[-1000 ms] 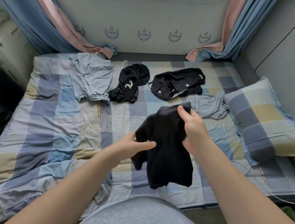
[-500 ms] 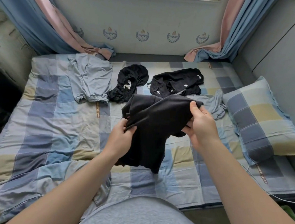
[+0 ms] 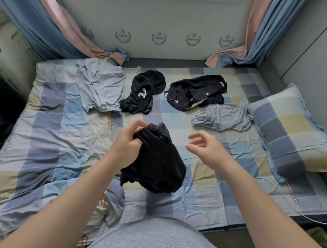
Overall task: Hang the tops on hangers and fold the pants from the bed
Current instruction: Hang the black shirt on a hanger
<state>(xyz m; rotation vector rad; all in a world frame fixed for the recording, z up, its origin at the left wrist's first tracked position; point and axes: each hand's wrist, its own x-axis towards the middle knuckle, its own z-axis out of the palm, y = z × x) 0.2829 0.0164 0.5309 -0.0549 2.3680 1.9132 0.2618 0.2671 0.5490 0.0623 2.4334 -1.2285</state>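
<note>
Pillow (image 3: pixel 293 129) on bed (image 3: pixel 53 141), right side

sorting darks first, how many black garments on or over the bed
3: held garment in the left hand, over the middle; bunched garment at far centre; logo garment right of it. Folds may hide others.
</note>
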